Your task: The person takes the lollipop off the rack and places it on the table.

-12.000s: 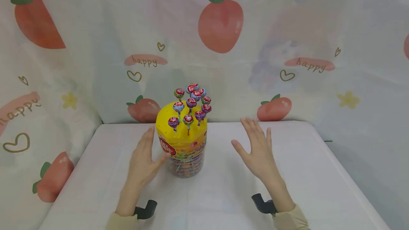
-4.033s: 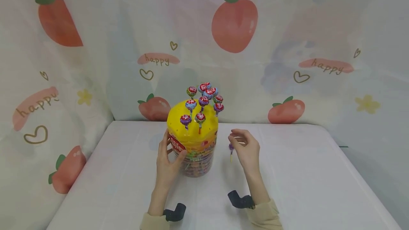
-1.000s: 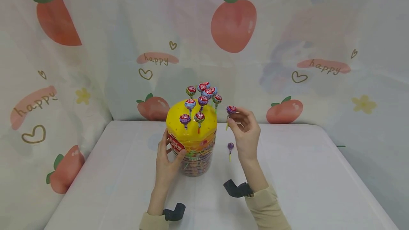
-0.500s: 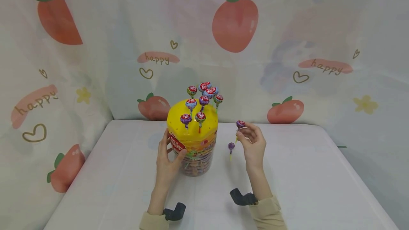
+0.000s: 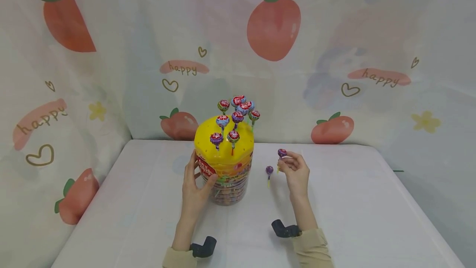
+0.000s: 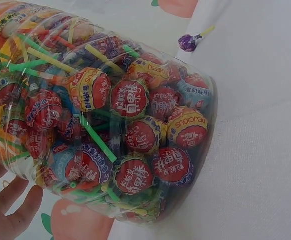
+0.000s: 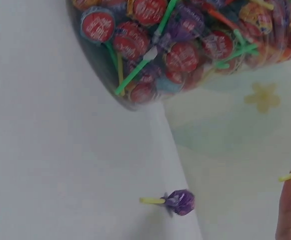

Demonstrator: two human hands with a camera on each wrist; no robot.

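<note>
A clear ribbed candy jar, full of wrapped lollipops, stands on the table under a yellow lid. Several lollipops stand upright in holes in that lid. My left hand holds the jar's left side, thumb in front and fingers round the far side. To the right of the jar, my right hand pinches a purple lollipop by its yellow stick, head up. Just left of it, another purple lollipop lies on the table, its stick pointing toward me; the right wrist view also shows this lying lollipop.
The white-covered table ends at a back edge against a fruit-printed cloth backdrop. Black angled pieces sit at both wrists. More table surface extends left of the jar and right of my right hand.
Both hands began apart from the jar; the left now holds it. One purple lollipop went from lid to table. The right hand then took a second one and lowered it rightward.
</note>
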